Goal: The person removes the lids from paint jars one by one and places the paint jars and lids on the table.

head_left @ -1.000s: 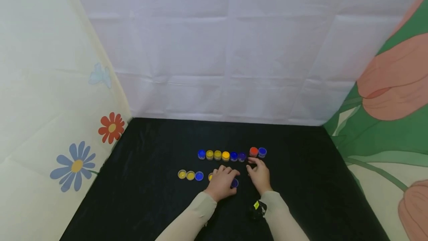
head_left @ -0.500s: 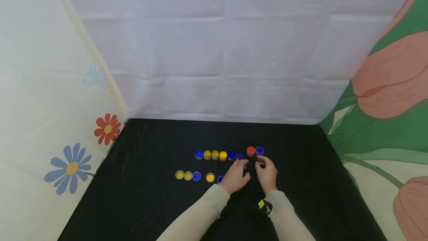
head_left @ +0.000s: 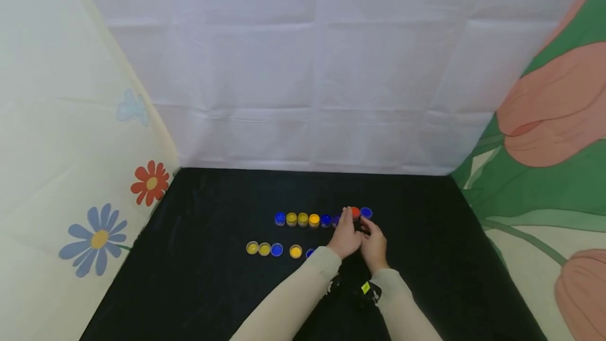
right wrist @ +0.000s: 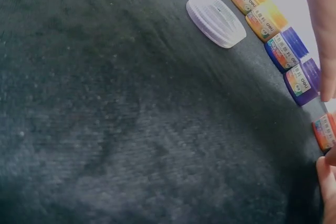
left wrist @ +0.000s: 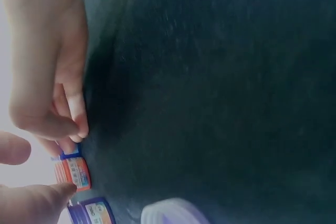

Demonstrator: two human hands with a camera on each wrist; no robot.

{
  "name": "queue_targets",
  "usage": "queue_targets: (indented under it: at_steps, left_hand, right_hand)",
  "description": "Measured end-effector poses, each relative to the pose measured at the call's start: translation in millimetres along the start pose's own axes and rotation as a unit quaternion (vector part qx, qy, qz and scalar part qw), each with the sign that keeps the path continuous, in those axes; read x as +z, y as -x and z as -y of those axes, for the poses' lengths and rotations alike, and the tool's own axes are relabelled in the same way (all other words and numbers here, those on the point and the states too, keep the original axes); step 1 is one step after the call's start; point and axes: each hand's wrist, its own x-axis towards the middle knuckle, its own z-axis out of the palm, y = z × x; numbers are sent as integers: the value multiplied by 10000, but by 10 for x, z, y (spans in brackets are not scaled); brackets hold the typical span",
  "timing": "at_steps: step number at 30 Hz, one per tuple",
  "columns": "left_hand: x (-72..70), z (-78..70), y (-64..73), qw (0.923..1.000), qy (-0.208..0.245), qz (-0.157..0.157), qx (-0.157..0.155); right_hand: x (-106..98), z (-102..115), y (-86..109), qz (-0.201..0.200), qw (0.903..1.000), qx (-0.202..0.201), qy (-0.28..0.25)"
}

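Note:
My left hand (head_left: 345, 238) reaches forward with straight fingers to the left side of a red paint pot (head_left: 355, 212). In the left wrist view its fingertip is right at the red pot's label. My right hand (head_left: 374, 246) is beside it, its fingertips at the near side of a blue paint pot (head_left: 366, 213) that stands against the red one; the left wrist view shows them overlapping this blue pot. A purple paint pot (right wrist: 302, 83) stands just left of the red one, with a narrow gap between, partly covered by my left hand in the head view.
Left of the purple pot runs a row of open pots: dark blue (head_left: 325, 220), orange-yellow (head_left: 314, 220), two yellow (head_left: 297, 219) and blue (head_left: 280, 218). Nearer lie several paint-stained clear lids (head_left: 264, 248) on the black cloth (head_left: 213, 288). A white sheet (head_left: 265, 67) hangs behind.
My left hand has left the front lids and moved right and forward to the red pot. My right hand has shifted slightly right, near the blue pot. The pots keep their places.

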Motion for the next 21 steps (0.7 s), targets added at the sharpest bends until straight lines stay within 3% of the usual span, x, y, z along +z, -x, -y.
queue_targets:
  at_steps: [4, 8, 14, 21]
  left_hand:
    - [31, -46, -58, 9997, -151, 22, -213]
    - [68, -73, -78, 9993, -258, 134, -254]
    - [87, -86, -116, 9996, -166, 30, -244]
    - [88, -45, -86, 9991, -134, 78, -386]
  right_hand:
    - [-17, 9, -6, 10, 9999, -108, 0]
    - [-7, 9, 16, -84, 9994, -335, 81]
    - [3, 13, 20, -173, 9964, -782, 279]
    - [26, -24, 8, -254, 9976, -644, 29]
